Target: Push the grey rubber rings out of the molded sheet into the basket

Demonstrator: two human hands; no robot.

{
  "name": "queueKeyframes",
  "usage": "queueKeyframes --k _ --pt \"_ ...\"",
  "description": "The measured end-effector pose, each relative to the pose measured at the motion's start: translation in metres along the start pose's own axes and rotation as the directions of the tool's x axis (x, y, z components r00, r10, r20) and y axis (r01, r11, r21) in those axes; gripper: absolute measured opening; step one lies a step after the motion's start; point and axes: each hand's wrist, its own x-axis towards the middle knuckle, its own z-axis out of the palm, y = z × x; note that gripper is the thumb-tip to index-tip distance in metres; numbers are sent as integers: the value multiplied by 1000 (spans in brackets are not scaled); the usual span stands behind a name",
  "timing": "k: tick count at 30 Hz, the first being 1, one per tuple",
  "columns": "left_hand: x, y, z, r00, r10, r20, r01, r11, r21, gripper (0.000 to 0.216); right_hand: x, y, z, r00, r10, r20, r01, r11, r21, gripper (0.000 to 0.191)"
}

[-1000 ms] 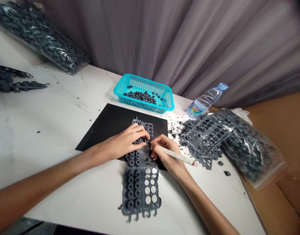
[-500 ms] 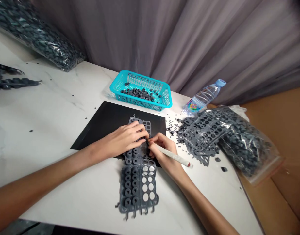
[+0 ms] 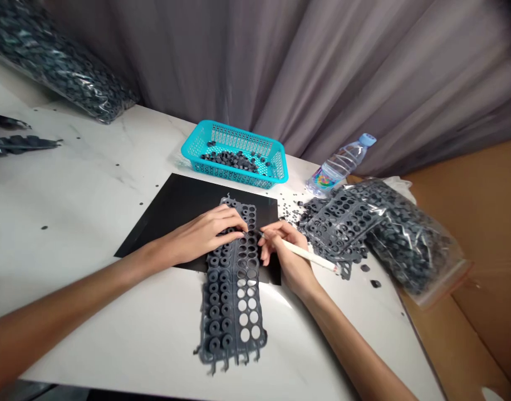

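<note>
A long grey rubber sheet [image 3: 232, 289] of moulded rings lies across a black mat [image 3: 184, 206] on the white table; its right columns are punched-out holes, its left columns still carry rings. My left hand [image 3: 209, 234] lies flat on the sheet's upper left part, fingers stretched out and pressing it down. My right hand [image 3: 286, 250] sits just right of the sheet, fingers pinched round a thin white stick tool [image 3: 305, 255] whose tip points at the sheet's right edge.
A turquoise basket [image 3: 234, 136] with loose dark rings stands behind the mat. A plastic water bottle [image 3: 339, 164] lies to the right, beside emptied grey sheets [image 3: 337, 223] and a clear bag of rings [image 3: 409, 245]. Another bag [image 3: 50, 67] and more sheets [image 3: 13, 142] lie far left.
My right hand has pulled slightly right, so the tool tip is off the ring it was on. The left hand stays on the sheet. The camera view shifted a little.
</note>
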Motion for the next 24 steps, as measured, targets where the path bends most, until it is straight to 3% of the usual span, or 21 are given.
queueKeyframes --k 7,11,17,24 --pt "-1 1 -3 1000 -9 30 8 1000 28 22 -3 -7 -3 993 -1 117 19 988 -151 24" --pt "0 4 -3 1000 -10 17 9 998 60 20 -3 -9 -7 993 -16 115 41 975 -217 25" --pt "-1 6 1 1000 -12 7 11 995 94 20 -2 -3 -3 994 57 94 -49 994 -93 29" --pt "-2 6 3 1000 -11 7 10 994 112 18 -5 0 1 996 43 74 -34 993 -116 22"
